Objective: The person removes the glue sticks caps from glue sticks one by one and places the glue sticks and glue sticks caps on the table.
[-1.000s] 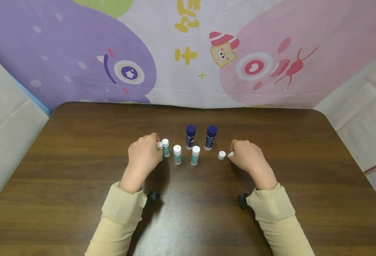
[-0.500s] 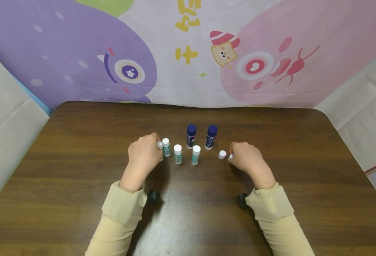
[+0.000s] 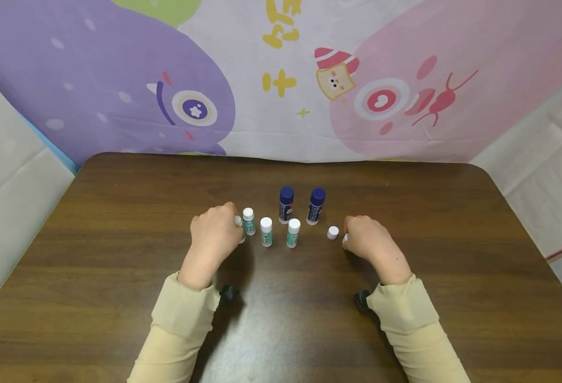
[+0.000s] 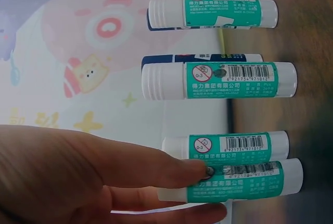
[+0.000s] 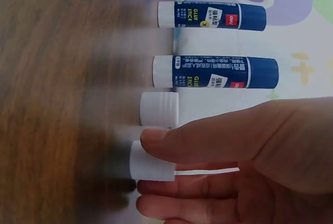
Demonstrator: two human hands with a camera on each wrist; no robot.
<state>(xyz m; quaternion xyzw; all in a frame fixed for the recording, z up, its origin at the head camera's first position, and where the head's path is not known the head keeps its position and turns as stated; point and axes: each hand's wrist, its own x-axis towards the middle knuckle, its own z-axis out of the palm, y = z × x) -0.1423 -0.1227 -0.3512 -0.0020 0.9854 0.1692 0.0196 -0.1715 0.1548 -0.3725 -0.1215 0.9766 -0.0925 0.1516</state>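
Brown counter, printed cloth behind. We note left hand pinching the leftmost green glue stick, right hand pinching the rightmost white cap. We reckon a careless sideways nudge could topple the neighbouring stick or shove the loose cap.

Free-standing on table, from its centre: two blue sticks, 12–1 o'clock; three green sticks, 11–1; cap, 2.

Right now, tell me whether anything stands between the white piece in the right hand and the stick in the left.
Yes: a loose white piece beside the right hand, then three upright green-labelled sticks, the last close beside the stick in the left hand.
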